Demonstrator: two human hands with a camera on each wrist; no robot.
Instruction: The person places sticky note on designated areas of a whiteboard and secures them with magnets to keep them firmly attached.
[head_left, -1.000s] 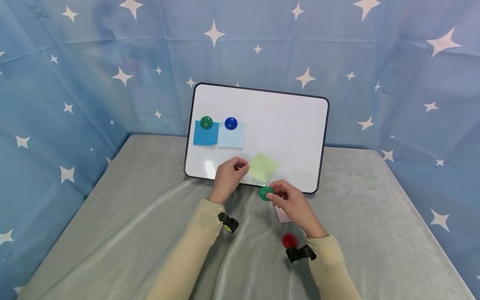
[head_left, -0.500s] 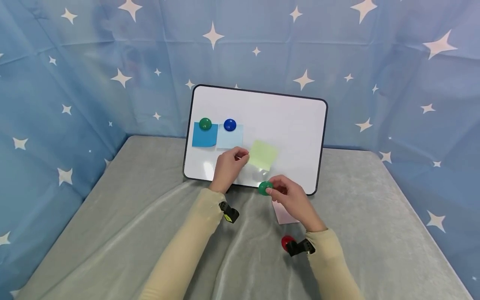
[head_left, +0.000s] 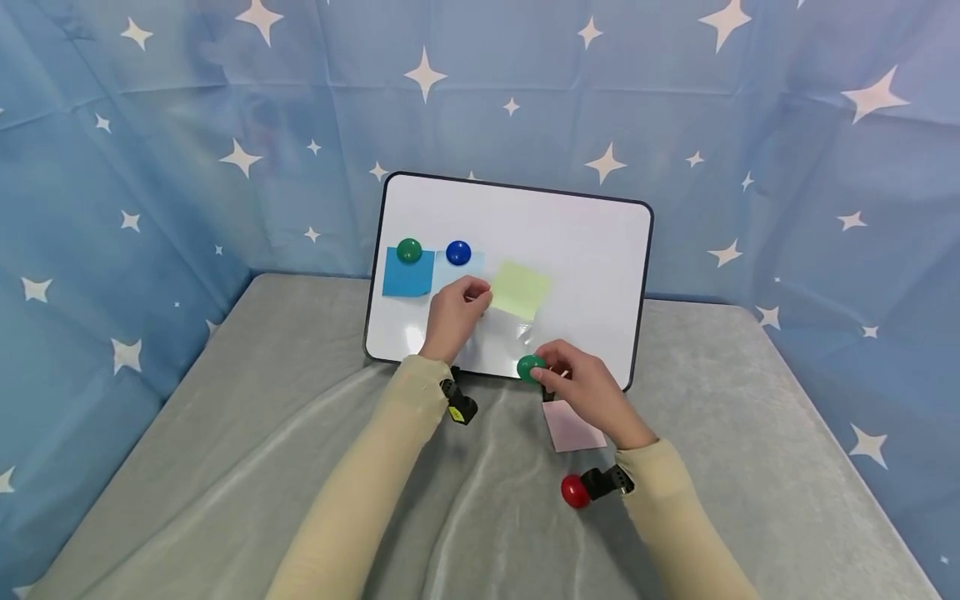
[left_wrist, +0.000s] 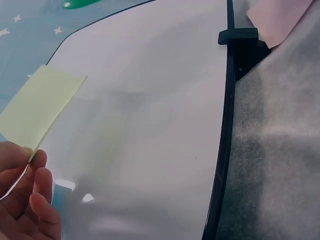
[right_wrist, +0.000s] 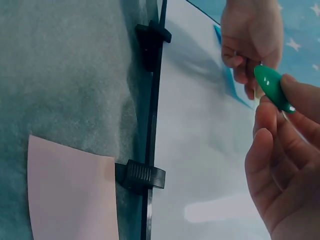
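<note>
My left hand (head_left: 454,317) pinches the edge of a pale green sticky note (head_left: 521,289) in front of the whiteboard (head_left: 592,242). In the left wrist view the note (left_wrist: 42,107) stands out from the fingertips, apart from the board's surface. Lower and to the right, my right hand (head_left: 588,385) holds a round green magnet (head_left: 531,368) between thumb and fingers. The right wrist view shows this magnet (right_wrist: 272,87) edge-on. On the board's left side, a second green magnet (head_left: 409,250) sits on a blue note (head_left: 408,273), and a blue magnet (head_left: 458,252) on a light blue note (head_left: 446,275), partly hidden by my left hand.
A pink note (head_left: 574,427) lies on the grey cloth (head_left: 300,467) before the board. Near my right wrist is a red magnet (head_left: 575,492). Black clips (right_wrist: 145,175) grip the board's lower edge. A starry blue curtain (head_left: 510,50) hangs behind.
My left hand has raised the pale green note up the board. My right hand has risen slightly with the green magnet, uncovering more of the pink note.
</note>
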